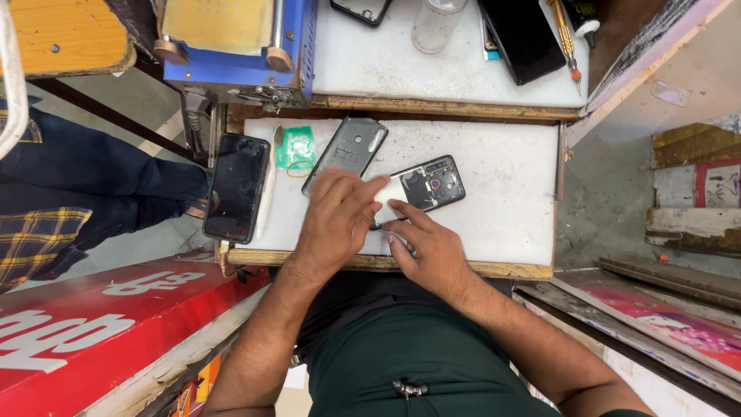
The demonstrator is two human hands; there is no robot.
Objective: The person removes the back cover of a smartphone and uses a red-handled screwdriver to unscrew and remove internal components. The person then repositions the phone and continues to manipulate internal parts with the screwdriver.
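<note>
**A:** Where was the opened phone (423, 187) when you looked?

**B:** Flat on the white surface (502, 208), back cover off and the insides showing, directly under the fingers of both hands. The left hand (336, 220) lay over its near end, fingers (369, 188) stretched out almost straight and pressing down rather than gripping. The right hand (432, 251) came in from the near side, forefinger extended onto the phone's lower edge, the other fingers curled. Something small and pale showed beneath those curled fingers; I couldn't tell what it was, or whether it was truly held.

**A:** And round about?

**B:** The grey back cover (345, 152) lay just beyond the left fingers, a green roll of tape (295, 148) farther left of it, and a second dark phone (236, 187) well left, hanging partly over the surface's edge.

**A:** What worried you?

**B:** Mostly the bare board. With the left fingers only pressing, a slip could have let the phone skate out from under them, and the right forefinger might then have scraped a component or a thin cable. Too hard a push could have cracked the screen underneath. That overhanging phone also looked one elbow-knock from falling.
</note>
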